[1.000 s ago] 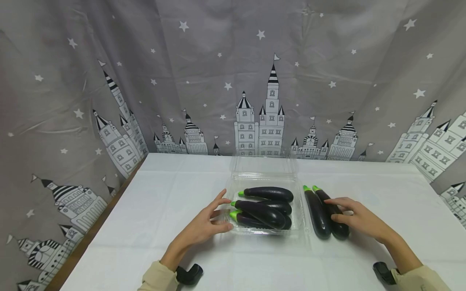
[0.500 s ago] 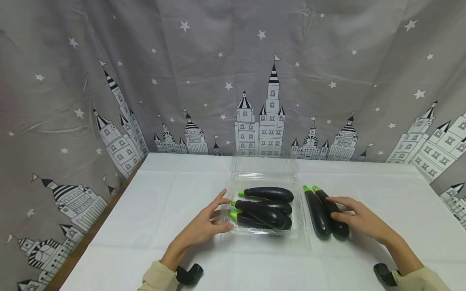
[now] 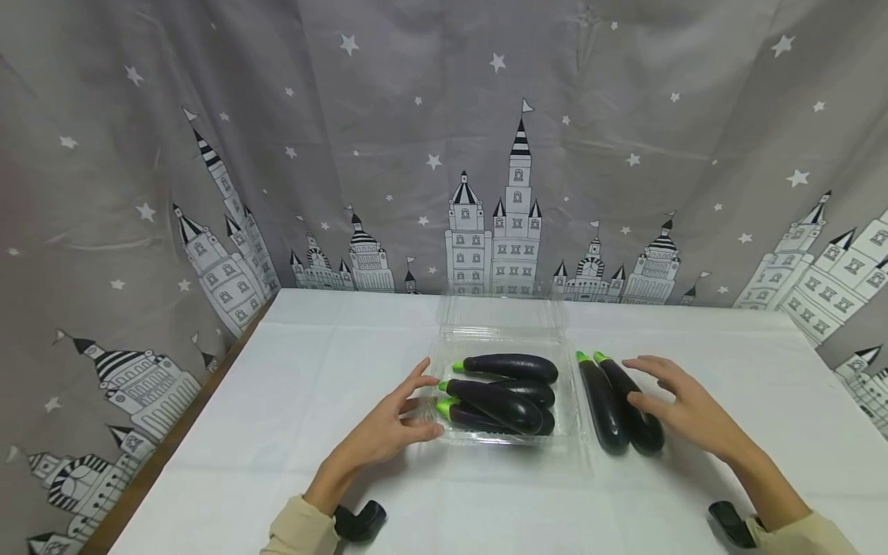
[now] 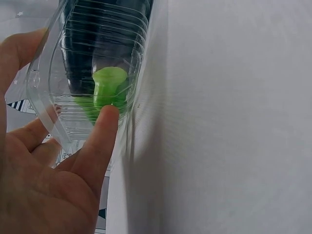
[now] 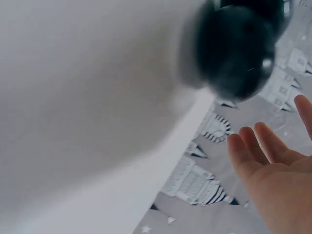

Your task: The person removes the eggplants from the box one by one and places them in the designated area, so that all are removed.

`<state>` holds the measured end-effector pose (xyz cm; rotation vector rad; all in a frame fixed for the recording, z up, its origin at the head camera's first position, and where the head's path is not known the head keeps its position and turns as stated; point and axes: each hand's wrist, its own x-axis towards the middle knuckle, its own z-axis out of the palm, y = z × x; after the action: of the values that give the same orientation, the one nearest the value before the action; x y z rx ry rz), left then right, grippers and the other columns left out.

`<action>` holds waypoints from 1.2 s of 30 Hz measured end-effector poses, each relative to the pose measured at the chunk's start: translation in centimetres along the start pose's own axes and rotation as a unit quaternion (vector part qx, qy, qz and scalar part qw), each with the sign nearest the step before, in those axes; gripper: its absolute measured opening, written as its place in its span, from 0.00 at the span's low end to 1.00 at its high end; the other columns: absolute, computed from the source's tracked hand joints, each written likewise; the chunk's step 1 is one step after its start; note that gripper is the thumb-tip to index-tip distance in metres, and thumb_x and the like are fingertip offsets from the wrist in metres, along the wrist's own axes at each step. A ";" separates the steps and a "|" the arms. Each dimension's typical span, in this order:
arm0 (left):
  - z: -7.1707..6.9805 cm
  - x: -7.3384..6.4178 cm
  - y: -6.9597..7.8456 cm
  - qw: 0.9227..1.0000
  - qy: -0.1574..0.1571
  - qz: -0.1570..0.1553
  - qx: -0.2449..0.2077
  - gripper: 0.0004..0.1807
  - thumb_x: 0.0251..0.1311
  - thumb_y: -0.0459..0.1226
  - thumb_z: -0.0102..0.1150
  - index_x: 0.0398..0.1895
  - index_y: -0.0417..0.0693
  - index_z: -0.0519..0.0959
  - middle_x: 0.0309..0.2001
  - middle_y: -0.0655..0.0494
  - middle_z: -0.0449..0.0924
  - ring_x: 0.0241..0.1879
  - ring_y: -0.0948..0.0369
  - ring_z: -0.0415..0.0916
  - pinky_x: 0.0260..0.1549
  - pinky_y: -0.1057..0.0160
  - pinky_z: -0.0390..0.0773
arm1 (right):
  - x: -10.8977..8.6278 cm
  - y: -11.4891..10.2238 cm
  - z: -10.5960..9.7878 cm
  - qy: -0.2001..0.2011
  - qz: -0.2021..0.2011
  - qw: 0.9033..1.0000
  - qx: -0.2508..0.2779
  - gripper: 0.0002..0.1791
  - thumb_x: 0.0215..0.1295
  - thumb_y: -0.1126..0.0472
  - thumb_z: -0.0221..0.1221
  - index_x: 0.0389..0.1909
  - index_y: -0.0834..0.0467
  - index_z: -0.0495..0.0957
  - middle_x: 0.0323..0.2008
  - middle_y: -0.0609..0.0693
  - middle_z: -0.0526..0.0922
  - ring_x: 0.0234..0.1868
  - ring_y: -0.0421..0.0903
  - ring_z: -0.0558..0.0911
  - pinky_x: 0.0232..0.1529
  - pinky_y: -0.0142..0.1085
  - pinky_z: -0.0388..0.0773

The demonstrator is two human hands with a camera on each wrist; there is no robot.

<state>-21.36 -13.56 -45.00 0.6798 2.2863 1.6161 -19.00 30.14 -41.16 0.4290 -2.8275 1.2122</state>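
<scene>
Several dark eggplants (image 3: 509, 367) with green stem ends lie in a clear plastic clamshell box (image 3: 570, 401), some on top of others. Its lid (image 3: 502, 314) stands folded back behind it. My left hand (image 3: 385, 428) rests its spread fingertips against the box's left side; in the left wrist view a fingertip (image 4: 109, 114) touches the ribbed wall near a green stem end (image 4: 108, 87). To the right of the box, two more eggplants (image 3: 603, 405) lie side by side on the cloth. Beside the outer one, my right hand (image 3: 694, 408) hovers with fingers apart, holding nothing.
A white cloth (image 3: 333, 362) covers the table. The table's brown left edge (image 3: 187, 416) shows. Behind it hangs a grey curtain (image 3: 388, 116) printed with castles and stars.
My right hand has lifted slightly off the outer eggplant and moved a little right. The left hand stays at the box. The eggplants have not moved.
</scene>
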 end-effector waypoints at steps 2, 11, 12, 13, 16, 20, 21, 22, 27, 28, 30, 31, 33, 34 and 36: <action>-0.1 0.0 0.0 1.000 0.001 0.001 0.000 0.37 0.60 0.39 0.67 0.70 0.42 0.63 0.79 0.52 0.36 0.68 0.33 0.54 0.61 0.40 0.67 | 0.1 -0.7 0.1 0.004 -0.012 1.000 0.005 0.27 0.68 0.59 0.60 0.65 0.63 0.70 0.65 0.65 0.67 0.67 0.65 0.63 0.61 0.66 0.62; 0.0 0.1 -0.1 1.000 0.001 -0.011 -0.002 0.36 0.59 0.40 0.67 0.70 0.43 0.64 0.79 0.54 0.36 0.69 0.33 0.55 0.60 0.43 0.69 | 0.3 -3.8 1.3 -0.010 -0.038 0.999 0.010 0.25 0.67 0.59 0.62 0.64 0.60 0.72 0.64 0.61 0.70 0.66 0.64 0.66 0.59 0.67 0.63; 0.0 0.1 -0.1 1.000 0.001 -0.011 -0.001 0.37 0.59 0.40 0.67 0.70 0.43 0.64 0.79 0.54 0.37 0.69 0.33 0.54 0.60 0.43 0.70 | 0.4 -4.1 1.5 -0.011 -0.042 0.999 0.009 0.25 0.67 0.59 0.62 0.64 0.59 0.73 0.65 0.61 0.70 0.66 0.64 0.66 0.60 0.67 0.63; 0.0 0.1 -0.1 1.000 0.002 -0.012 0.000 0.37 0.59 0.40 0.67 0.70 0.43 0.64 0.79 0.54 0.37 0.69 0.33 0.54 0.59 0.44 0.71 | 0.3 -4.4 1.6 -0.011 -0.045 0.999 0.011 0.25 0.67 0.59 0.62 0.63 0.59 0.73 0.64 0.60 0.71 0.66 0.63 0.67 0.60 0.65 0.63; 0.1 0.1 0.0 1.000 0.003 -0.013 0.001 0.37 0.59 0.40 0.67 0.70 0.43 0.64 0.79 0.55 0.37 0.69 0.33 0.55 0.59 0.44 0.71 | 0.4 -5.3 2.0 -0.014 -0.058 0.998 0.018 0.24 0.67 0.59 0.62 0.62 0.58 0.74 0.64 0.57 0.73 0.66 0.60 0.68 0.62 0.61 0.64; 0.1 0.0 0.2 1.000 0.005 -0.010 0.001 0.37 0.59 0.40 0.67 0.70 0.43 0.64 0.79 0.54 0.37 0.68 0.33 0.56 0.60 0.42 0.69 | 0.6 -6.4 2.6 -0.030 -0.061 0.997 0.036 0.23 0.68 0.58 0.62 0.63 0.55 0.75 0.63 0.54 0.73 0.68 0.58 0.67 0.63 0.55 0.66; 0.1 0.1 0.1 1.000 0.005 -0.009 0.000 0.37 0.59 0.40 0.67 0.70 0.43 0.64 0.79 0.53 0.37 0.68 0.33 0.56 0.60 0.42 0.69 | 0.7 -6.6 2.8 -0.034 -0.063 0.997 0.039 0.23 0.68 0.58 0.61 0.63 0.55 0.75 0.63 0.54 0.73 0.68 0.58 0.67 0.63 0.54 0.67; 0.0 0.1 0.2 1.000 0.005 -0.007 0.000 0.37 0.59 0.40 0.67 0.70 0.42 0.64 0.79 0.53 0.37 0.68 0.33 0.56 0.60 0.42 0.69 | 0.8 -6.8 3.0 -0.037 -0.067 0.996 0.045 0.22 0.68 0.59 0.61 0.63 0.55 0.75 0.63 0.54 0.73 0.68 0.58 0.67 0.64 0.52 0.67; 0.0 0.1 0.2 1.000 0.004 -0.005 -0.002 0.39 0.59 0.40 0.67 0.71 0.42 0.62 0.79 0.53 0.36 0.68 0.33 0.55 0.59 0.43 0.71 | 1.5 -7.6 4.4 -0.050 -0.094 0.992 0.064 0.23 0.68 0.58 0.62 0.62 0.55 0.75 0.64 0.56 0.72 0.64 0.55 0.71 0.62 0.49 0.71; 0.0 0.1 0.2 1.000 0.004 -0.006 -0.001 0.39 0.59 0.40 0.67 0.72 0.42 0.62 0.79 0.53 0.36 0.68 0.33 0.55 0.59 0.43 0.71 | 1.7 -7.8 4.7 -0.054 -0.096 0.991 0.072 0.23 0.68 0.58 0.62 0.62 0.55 0.75 0.65 0.57 0.71 0.64 0.55 0.71 0.62 0.49 0.71; 0.1 0.1 0.1 1.000 0.003 -0.007 -0.001 0.39 0.59 0.40 0.67 0.71 0.41 0.62 0.79 0.53 0.36 0.68 0.32 0.55 0.59 0.42 0.70 | 1.9 -8.2 5.4 -0.063 -0.094 0.990 0.081 0.23 0.67 0.56 0.62 0.62 0.55 0.75 0.66 0.58 0.69 0.64 0.55 0.72 0.62 0.51 0.71; 0.1 0.0 0.0 1.000 0.003 -0.008 0.000 0.39 0.59 0.40 0.67 0.71 0.41 0.62 0.79 0.53 0.36 0.68 0.32 0.55 0.59 0.41 0.69 | 2.0 -8.4 5.7 -0.068 -0.093 0.990 0.083 0.23 0.67 0.56 0.62 0.62 0.54 0.75 0.66 0.58 0.69 0.64 0.56 0.72 0.62 0.52 0.71; 0.1 0.0 0.0 1.000 0.003 -0.009 0.002 0.39 0.59 0.40 0.67 0.71 0.42 0.63 0.79 0.53 0.36 0.68 0.32 0.55 0.60 0.41 0.68 | 2.2 -8.9 6.4 -0.074 -0.090 0.990 0.083 0.24 0.67 0.55 0.63 0.62 0.54 0.76 0.67 0.58 0.68 0.65 0.57 0.71 0.62 0.55 0.69; 0.1 0.0 -0.1 1.000 0.003 -0.008 0.003 0.38 0.59 0.40 0.67 0.71 0.42 0.63 0.79 0.53 0.36 0.68 0.32 0.55 0.60 0.40 0.68 | 2.3 -9.1 6.7 -0.076 -0.088 0.990 0.079 0.24 0.66 0.54 0.63 0.62 0.54 0.76 0.67 0.57 0.68 0.65 0.57 0.71 0.61 0.57 0.69; 0.1 0.0 -0.1 1.000 0.004 -0.007 0.003 0.38 0.59 0.41 0.67 0.71 0.42 0.63 0.79 0.52 0.37 0.68 0.32 0.55 0.60 0.40 0.68 | 2.6 -9.6 7.3 -0.082 -0.090 0.990 0.067 0.24 0.67 0.52 0.63 0.62 0.54 0.76 0.67 0.57 0.69 0.65 0.58 0.70 0.61 0.60 0.67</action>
<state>-21.37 -13.51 -45.13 0.6602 2.2966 1.6089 -18.40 17.98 -39.12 0.8072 -2.7694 1.3927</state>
